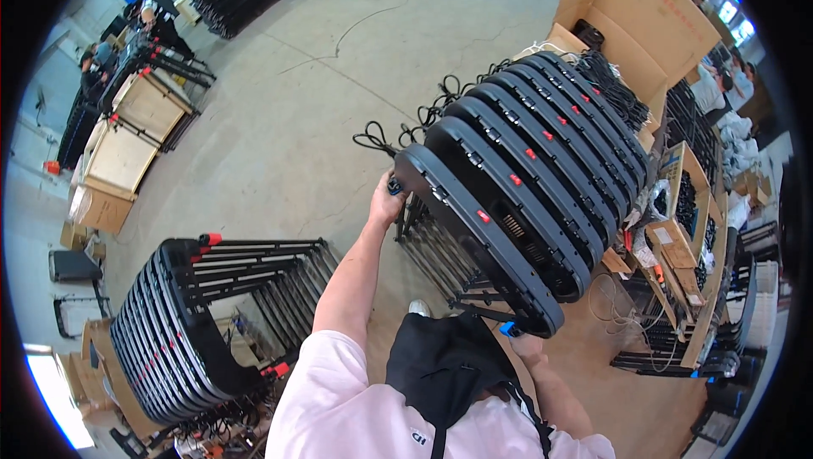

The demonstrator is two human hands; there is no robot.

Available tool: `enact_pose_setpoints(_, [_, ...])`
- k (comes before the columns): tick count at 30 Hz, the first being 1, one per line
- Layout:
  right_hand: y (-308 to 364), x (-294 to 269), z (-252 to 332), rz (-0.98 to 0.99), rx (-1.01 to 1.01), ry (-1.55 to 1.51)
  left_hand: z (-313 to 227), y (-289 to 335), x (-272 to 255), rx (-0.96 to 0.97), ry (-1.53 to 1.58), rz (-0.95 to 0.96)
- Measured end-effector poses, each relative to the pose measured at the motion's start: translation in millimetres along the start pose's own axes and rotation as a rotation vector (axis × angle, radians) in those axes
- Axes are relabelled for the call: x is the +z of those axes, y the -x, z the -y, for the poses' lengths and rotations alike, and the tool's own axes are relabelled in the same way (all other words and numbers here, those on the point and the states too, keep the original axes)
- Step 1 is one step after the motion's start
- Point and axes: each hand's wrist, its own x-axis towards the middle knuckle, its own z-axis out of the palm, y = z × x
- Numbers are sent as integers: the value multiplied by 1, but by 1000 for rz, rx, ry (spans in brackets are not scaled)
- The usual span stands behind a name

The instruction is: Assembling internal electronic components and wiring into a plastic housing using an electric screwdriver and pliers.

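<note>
Directly before me stands the nearest black round-ended panel (457,205), mounted on a dark tubular metal frame (423,243). It has a small red switch and silver fittings along its edge. My left hand (389,202) is closed at its far left end, around a dark and blue fitting. At the near end, my right hand (529,349) is partly hidden beside a blue fitting (510,329); its fingers curl in at the panel's lower corner. Several matching panels (542,133) stand in a close row behind it, with looped black cables at their left ends.
At the lower left is another row of black framed units (161,332) with red end pieces. A large open carton (652,19) stands beyond the panels. On the right, wooden trays (673,239) hold small black parts. Other people (161,27) work by a crate (123,154) at far left.
</note>
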Motion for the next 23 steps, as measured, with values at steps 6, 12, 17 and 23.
enact_pose_setpoints(6, [-17,4,10,39,128,91,7,-12,-25,46,-307,13])
enact_pose_setpoints(12, [-7,35,-46,177,183,110,52,66,22,-166,-410,-95])
enact_pose_setpoints(17, [-4,80,-65,456,220,-90,154,169,-15,-346,-526,162])
enact_pose_setpoints(23, [12,173,-193,507,418,-23,177,151,-70,-740,-401,41])
